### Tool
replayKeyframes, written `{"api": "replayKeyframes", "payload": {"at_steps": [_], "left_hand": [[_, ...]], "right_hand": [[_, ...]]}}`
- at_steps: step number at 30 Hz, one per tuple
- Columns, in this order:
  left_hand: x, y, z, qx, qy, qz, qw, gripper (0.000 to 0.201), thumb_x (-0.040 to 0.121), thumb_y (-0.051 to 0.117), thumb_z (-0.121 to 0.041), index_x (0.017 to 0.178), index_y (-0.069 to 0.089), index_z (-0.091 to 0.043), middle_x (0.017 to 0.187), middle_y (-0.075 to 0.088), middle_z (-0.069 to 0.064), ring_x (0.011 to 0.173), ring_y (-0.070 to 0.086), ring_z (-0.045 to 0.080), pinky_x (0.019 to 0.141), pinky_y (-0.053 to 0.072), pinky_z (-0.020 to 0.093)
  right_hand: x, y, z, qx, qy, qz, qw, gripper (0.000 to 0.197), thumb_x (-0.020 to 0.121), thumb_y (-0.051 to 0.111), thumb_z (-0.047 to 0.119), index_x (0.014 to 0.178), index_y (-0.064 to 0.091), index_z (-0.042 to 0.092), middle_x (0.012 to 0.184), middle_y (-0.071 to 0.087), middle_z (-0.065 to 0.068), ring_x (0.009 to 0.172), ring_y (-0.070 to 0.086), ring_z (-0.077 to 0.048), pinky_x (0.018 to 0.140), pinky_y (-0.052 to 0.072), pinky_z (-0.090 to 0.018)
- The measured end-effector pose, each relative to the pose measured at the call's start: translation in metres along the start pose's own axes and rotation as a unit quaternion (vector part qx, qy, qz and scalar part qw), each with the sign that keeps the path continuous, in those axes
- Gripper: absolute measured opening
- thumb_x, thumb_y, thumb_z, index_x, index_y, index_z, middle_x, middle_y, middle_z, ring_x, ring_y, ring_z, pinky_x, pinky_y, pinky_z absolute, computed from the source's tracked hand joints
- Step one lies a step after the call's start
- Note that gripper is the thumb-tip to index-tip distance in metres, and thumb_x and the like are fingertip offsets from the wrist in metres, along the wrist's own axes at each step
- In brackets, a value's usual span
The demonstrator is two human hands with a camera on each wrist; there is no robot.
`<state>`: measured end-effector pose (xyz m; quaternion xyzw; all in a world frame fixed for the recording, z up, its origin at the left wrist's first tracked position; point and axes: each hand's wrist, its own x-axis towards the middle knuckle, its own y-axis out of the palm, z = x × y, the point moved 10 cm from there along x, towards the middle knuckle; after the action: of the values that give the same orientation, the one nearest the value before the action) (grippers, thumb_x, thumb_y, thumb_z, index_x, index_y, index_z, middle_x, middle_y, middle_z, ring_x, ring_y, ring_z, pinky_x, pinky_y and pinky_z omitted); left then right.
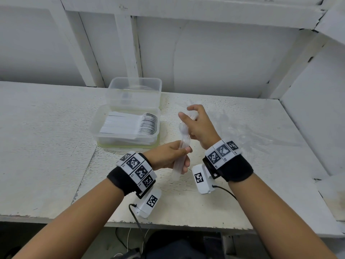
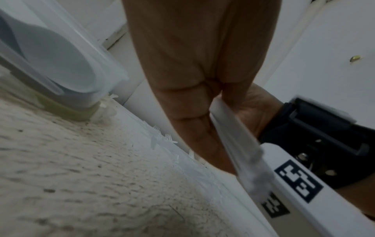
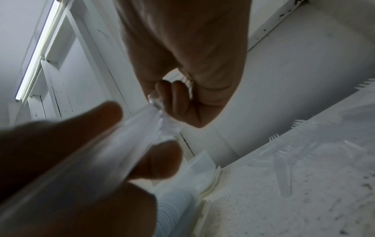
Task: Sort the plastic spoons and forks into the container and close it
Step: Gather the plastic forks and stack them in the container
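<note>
Above the white worktop, in the head view, the left hand grips a stacked bundle of clear plastic forks by the handles, tines pointing away from the person. The right hand is curled round a second clear plastic utensil bundle, held just above the fork tines. To the left stands a clear rectangular plastic container on a pale green lid, holding a neat row of white plastic spoons. A second clear container sits touching it, further back. Loose clear plastic forks lie scattered on the worktop at right.

In the left wrist view, fingers close round the white handle ends of the fork bundle; the right wrist strap shows behind. Loose forks lie on the worktop near the container.

In the right wrist view, curled fingers pinch the clear utensils; the left hand, blurred, holds its bundle in front. Scattered forks lie at right.
</note>
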<state>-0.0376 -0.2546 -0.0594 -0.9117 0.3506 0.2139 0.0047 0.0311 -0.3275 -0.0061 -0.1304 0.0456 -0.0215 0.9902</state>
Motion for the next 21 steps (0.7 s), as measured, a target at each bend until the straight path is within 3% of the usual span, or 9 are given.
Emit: {"api": "replayKeyframes", "payload": {"at_steps": [2, 6, 9, 13, 15, 17, 19, 21], "left_hand": [[0.000, 0.000, 0.001, 0.009, -0.014, 0.014, 1.000, 0.011, 0.100, 0.037, -0.022, 0.100, 0.041, -0.012, 0.069, 0.061, 0.004, 0.061, 0.062, 0.015, 0.063, 0.055, 0.028], [-0.001, 0.005, -0.001, -0.003, -0.027, 0.056, 0.998, 0.018, 0.097, 0.041, -0.026, 0.097, 0.049, -0.009, 0.073, 0.069, 0.003, 0.069, 0.067, 0.016, 0.072, 0.056, 0.031], [-0.004, 0.010, -0.008, -0.024, -0.038, 0.092, 0.995, 0.027, 0.084, 0.050, -0.031, 0.095, 0.057, -0.007, 0.084, 0.073, 0.007, 0.078, 0.071, 0.017, 0.072, 0.057, 0.028], [0.000, 0.011, -0.012, -0.022, -0.056, 0.108, 0.992, 0.032, 0.082, 0.051, -0.033, 0.103, 0.059, -0.011, 0.089, 0.073, 0.007, 0.081, 0.071, 0.017, 0.073, 0.058, 0.029], [0.003, 0.008, -0.016, -0.033, -0.050, 0.110, 0.992, 0.030, 0.082, 0.050, -0.033, 0.098, 0.059, -0.010, 0.090, 0.073, 0.008, 0.081, 0.071, 0.017, 0.077, 0.056, 0.031], [0.006, -0.005, -0.024, -0.060, -0.031, 0.073, 0.995, 0.028, 0.081, 0.050, -0.033, 0.093, 0.059, -0.010, 0.091, 0.073, 0.009, 0.081, 0.071, 0.017, 0.076, 0.056, 0.030], [0.011, -0.029, -0.034, -0.120, 0.013, -0.013, 0.993, 0.023, 0.086, 0.050, -0.032, 0.089, 0.058, -0.010, 0.091, 0.073, 0.010, 0.079, 0.071, 0.016, 0.072, 0.057, 0.028], [0.013, -0.059, -0.041, -0.207, 0.067, -0.121, 0.969, 0.022, 0.094, 0.045, -0.029, 0.089, 0.057, -0.011, 0.092, 0.072, 0.010, 0.077, 0.071, 0.015, 0.069, 0.057, 0.025]], "right_hand": [[0.003, -0.001, 0.006, 0.003, -0.019, 0.015, 1.000, 0.019, 0.086, 0.065, 0.027, 0.092, 0.050, 0.016, 0.071, 0.051, -0.005, 0.044, 0.044, -0.009, 0.043, 0.038, -0.020], [0.005, 0.000, 0.011, 0.047, -0.020, 0.043, 0.998, 0.027, 0.082, 0.070, 0.020, 0.074, 0.045, 0.014, 0.054, 0.045, -0.004, 0.035, 0.039, -0.007, 0.036, 0.030, -0.017], [0.003, 0.007, 0.017, 0.074, -0.020, 0.079, 0.994, 0.029, 0.081, 0.070, 0.019, 0.073, 0.043, 0.013, 0.052, 0.041, -0.003, 0.034, 0.036, -0.007, 0.036, 0.028, -0.017], [0.002, 0.016, 0.032, 0.040, -0.051, 0.116, 0.991, 0.025, 0.083, 0.068, 0.021, 0.077, 0.045, 0.012, 0.054, 0.043, -0.001, 0.035, 0.039, -0.008, 0.036, 0.031, -0.018], [0.002, 0.017, 0.040, 0.023, -0.065, 0.122, 0.990, 0.016, 0.089, 0.059, 0.027, 0.088, 0.049, 0.015, 0.065, 0.047, 0.001, 0.042, 0.043, -0.008, 0.040, 0.034, -0.017], [0.008, 0.007, 0.044, -0.042, -0.079, 0.082, 0.993, 0.023, 0.094, 0.049, 0.035, 0.112, 0.047, 0.020, 0.091, 0.051, -0.001, 0.068, 0.052, -0.009, 0.055, 0.038, -0.012], [0.013, -0.011, 0.048, -0.124, -0.110, 0.008, 0.986, 0.035, 0.095, 0.047, 0.036, 0.127, 0.043, 0.021, 0.110, 0.048, -0.004, 0.091, 0.050, -0.010, 0.072, 0.037, -0.013], [0.012, -0.015, 0.053, -0.179, -0.144, -0.013, 0.973, 0.033, 0.096, 0.047, 0.031, 0.126, 0.047, 0.018, 0.115, 0.046, -0.004, 0.090, 0.047, -0.006, 0.077, 0.036, -0.014]]}}
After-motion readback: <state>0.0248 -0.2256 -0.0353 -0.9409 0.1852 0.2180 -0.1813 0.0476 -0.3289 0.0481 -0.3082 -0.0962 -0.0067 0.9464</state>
